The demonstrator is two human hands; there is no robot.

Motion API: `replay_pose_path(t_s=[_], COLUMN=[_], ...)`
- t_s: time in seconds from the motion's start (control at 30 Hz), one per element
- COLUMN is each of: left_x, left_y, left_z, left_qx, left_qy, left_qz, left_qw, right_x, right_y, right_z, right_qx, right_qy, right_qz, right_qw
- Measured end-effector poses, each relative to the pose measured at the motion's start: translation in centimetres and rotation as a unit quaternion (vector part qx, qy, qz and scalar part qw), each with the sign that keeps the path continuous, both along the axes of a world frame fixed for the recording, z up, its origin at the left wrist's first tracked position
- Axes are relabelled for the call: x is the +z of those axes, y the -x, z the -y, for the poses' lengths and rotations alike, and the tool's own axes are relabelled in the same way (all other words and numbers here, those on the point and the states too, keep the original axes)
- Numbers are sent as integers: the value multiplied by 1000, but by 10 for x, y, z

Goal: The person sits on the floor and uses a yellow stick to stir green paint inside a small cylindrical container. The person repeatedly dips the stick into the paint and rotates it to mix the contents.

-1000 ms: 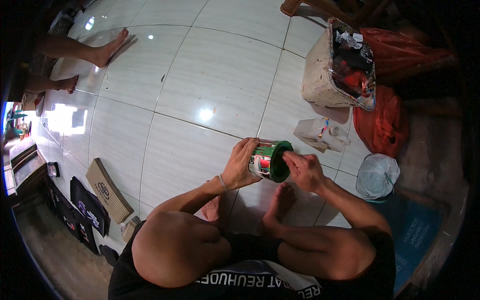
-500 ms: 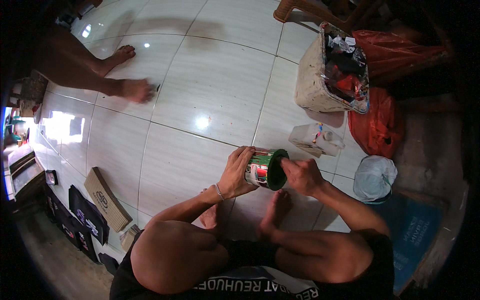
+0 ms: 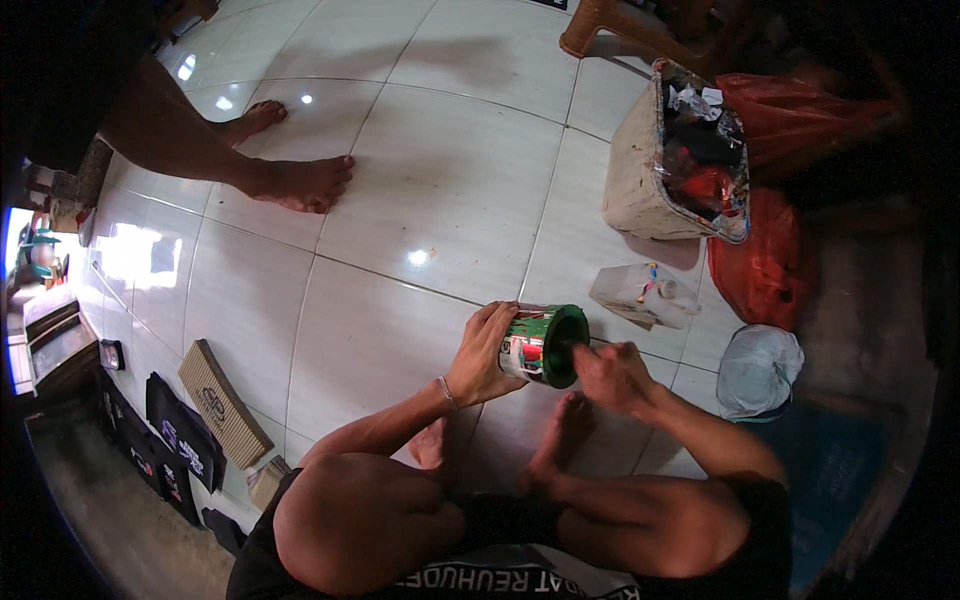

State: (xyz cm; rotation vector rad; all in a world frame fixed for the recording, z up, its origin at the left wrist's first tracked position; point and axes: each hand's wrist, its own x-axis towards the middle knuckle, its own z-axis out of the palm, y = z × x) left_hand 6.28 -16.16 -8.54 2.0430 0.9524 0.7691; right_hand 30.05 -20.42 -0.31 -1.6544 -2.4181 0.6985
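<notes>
i've got the left hand (image 3: 487, 350) curled round a green-smeared cylindrical can (image 3: 530, 345), tipped sideways above the white tile floor (image 3: 370, 350). right hand (image 3: 612, 376)'s half-closed at its mouth, can't tell if it's holding anything. looks mid-job, inside's green.

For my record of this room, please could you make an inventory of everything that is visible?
Can: 1, green with red and white, between the hands
Bin: 1, off-white, stained, filled, upper right
Red bags: 2, red, beside the bin
Container: 1, translucent, below the bin
Pale bag: 1, whitish, right
Mat: 1, blue, lower right
Furniture leg: 1, brown, top right
Ribbed board: 1, tan, left
Printed pieces: several, black, lower left
Left-edge items: count unclear, mixed colours
Floor tiles: many, white, centre
Another person's feet: 2, bare, upper left
Bracelet: 1, silvery, left wrist
Left hand: 1, bare, around the can
Right hand: 1, bare, at the can's mouth
Own feet: 2, bare, below the can
Own knees: 2, bare, bottom
</notes>
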Motion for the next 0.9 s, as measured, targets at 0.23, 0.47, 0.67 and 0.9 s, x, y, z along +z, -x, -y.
replay_pose_path(t_s=[0.23,0.47,0.67,0.9], left_x=[-5,1,-2,1], left_y=[1,2,0,-2], left_z=[0,-4,-3,-8], left_qx=[-1,9,3,-8], left_qy=[-23,-13,27,18], left_qz=[31,9,8,-8], left_qw=[999,1000,1000,1000], right_x=[16,3,12,5], right_y=[18,5,16,4], right_z=[-12,1,-17,2], right_qx=[-133,40,-65,18], right_qy=[70,59,18,67], right_qz=[-197,-7,-172,-48], right_qw=[969,997,983,996])
